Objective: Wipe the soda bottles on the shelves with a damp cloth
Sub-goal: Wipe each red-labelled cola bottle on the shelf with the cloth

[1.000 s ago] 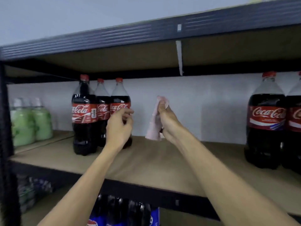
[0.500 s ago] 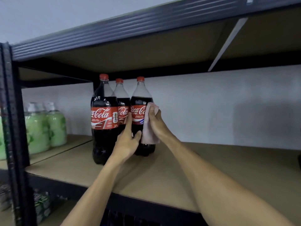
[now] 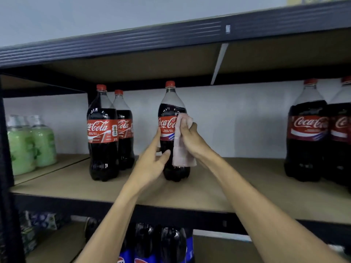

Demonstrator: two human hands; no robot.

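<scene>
Pink against dark cola: the cloth (image 3: 183, 154) is on the glossy plastic and we're mid-wipe! The right hand (image 3: 190, 136) has its fingers curled round the bunched top of the cloth and presses it to the right flank of the lone Coca-Cola bottle (image 3: 167, 126). That bottle stands upright on the brown board shelf (image 3: 218, 186), apart from its neighbours. The left hand (image 3: 151, 165) clasps it low down, thumb across the front, fingers reaching up round the left side. My read is that this bottle is the one being cleaned. The next move calls for drawing the cloth round or down the body while the left hand stops the bottle turning or tipping. There looks to be plenty left to do: a pair of Coca-Cola bottles (image 3: 102, 133) near on the left, and two more Coca-Cola bottles (image 3: 307, 133) well apart on the right. Green bottles (image 3: 32, 143) sit in the next bay and Pepsi bottles (image 3: 157, 247) on the shelf below. A dark steel beam (image 3: 171, 37) runs overhead, with a pale wall (image 3: 237, 120) behind.
</scene>
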